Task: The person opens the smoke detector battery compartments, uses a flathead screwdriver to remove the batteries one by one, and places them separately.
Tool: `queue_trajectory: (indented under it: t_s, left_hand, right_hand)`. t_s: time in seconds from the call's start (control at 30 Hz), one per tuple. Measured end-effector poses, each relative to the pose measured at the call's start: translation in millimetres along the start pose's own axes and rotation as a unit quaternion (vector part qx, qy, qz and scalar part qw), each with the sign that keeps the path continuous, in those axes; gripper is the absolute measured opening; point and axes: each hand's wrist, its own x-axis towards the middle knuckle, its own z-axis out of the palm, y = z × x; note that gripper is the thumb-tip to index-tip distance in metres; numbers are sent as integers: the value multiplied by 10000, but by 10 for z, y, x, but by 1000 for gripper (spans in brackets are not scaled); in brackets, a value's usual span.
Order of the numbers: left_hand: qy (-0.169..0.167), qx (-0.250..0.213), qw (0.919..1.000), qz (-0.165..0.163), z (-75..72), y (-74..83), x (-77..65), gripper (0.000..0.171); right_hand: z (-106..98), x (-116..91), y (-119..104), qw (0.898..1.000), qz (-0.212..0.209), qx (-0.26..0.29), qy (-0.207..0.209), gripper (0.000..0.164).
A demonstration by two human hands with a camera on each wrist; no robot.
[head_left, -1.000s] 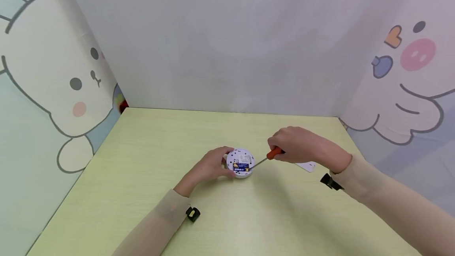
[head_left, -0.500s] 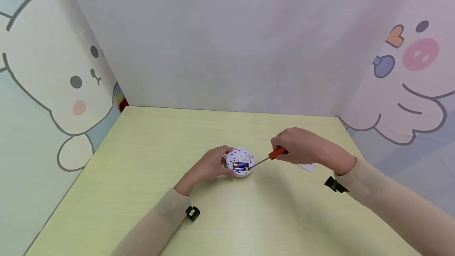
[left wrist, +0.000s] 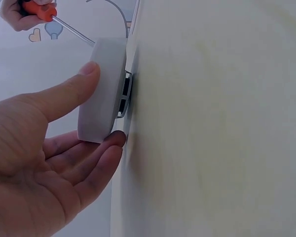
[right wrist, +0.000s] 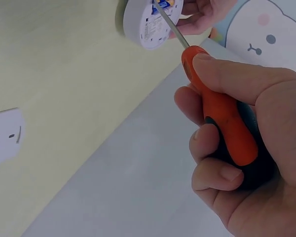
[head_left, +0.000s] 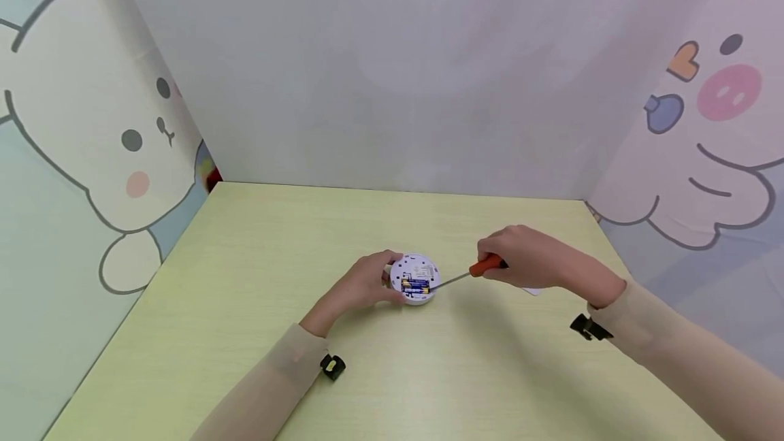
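From where I stand, the left hand (head_left: 364,284) has the round white device (head_left: 416,267) by its rim, the thumb pressed to the near side of its wall and the other fingers curled round the far side and lower edge. The device is at the middle of the pale table (head_left: 306,223), its battery side facing up; whether it rests there or is held slightly clear, I can't tell. Blue-and-gold batteries (head_left: 416,286) sit in its recess. The right hand (head_left: 527,255) wraps its fingers round the handle of an orange-and-black screwdriver (right wrist: 232,128), thumb laid along it, the shaft slanting down to the batteries' right end. I can't make out whether the tip is tucked under that end or just touching it. A flat white plate (right wrist: 9,126) lies on the table, partly hidden behind the right hand from above. My guess is the step in hand is prying the batteries loose; the next move seems to call for a gentle lift of the tip against a firmly held rim, lest the screwdriver slip.
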Motion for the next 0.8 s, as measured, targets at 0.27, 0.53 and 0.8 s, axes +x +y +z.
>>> queue_trajectory:
  t_s: [0.27, 0.53, 0.8]
  left_hand:
    - [27, -32, 10000, 6, 18, -7, 7, 87]
    - [15, -92, 10000, 22, 17, -11, -1, 87]
    - [13, -87, 10000, 8, 10, -15, -6, 87]
  right_hand:
    - [87, -88, 92, 9994, 26, 327, 126, 22]
    - [229, -144, 224, 9979, 78, 599, 229, 21]
    - [374, -195, 359, 9958, 59, 841, 359, 20]
